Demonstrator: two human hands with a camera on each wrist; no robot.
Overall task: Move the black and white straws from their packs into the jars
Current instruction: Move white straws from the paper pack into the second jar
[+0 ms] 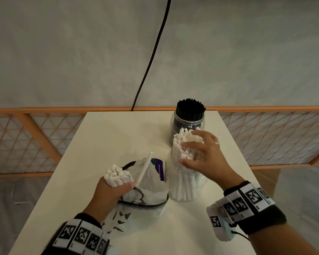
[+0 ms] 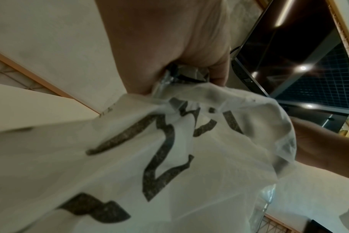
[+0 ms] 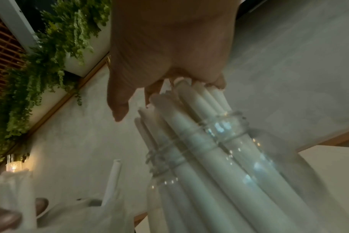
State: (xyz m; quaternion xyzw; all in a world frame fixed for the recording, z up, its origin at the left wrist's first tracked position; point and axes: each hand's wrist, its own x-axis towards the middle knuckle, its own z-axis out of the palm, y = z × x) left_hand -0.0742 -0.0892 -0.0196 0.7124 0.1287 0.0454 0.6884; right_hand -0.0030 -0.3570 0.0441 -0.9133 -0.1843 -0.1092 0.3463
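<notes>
My left hand (image 1: 118,186) grips a bundle of white paper-wrapped straws (image 1: 116,175), their tops sticking up above my fist. It is over the crumpled printed plastic pack (image 1: 151,184) (image 2: 169,157), whose plastic bunches under my left hand (image 2: 179,74). One loose white straw (image 1: 145,168) (image 3: 114,181) leans up out of the pack. My right hand (image 1: 190,150) (image 3: 169,94) lies with spread fingers on the tops of the white straws (image 1: 180,144) (image 3: 189,126) standing in a clear jar (image 1: 184,192) (image 3: 225,126). Behind it stands a jar of black straws (image 1: 189,115).
Everything sits on a small white table (image 1: 109,140) with edges close on both sides. A wooden lattice rail (image 1: 35,137) runs behind and around it. A black cable (image 1: 151,57) hangs down the wall to the table's back edge.
</notes>
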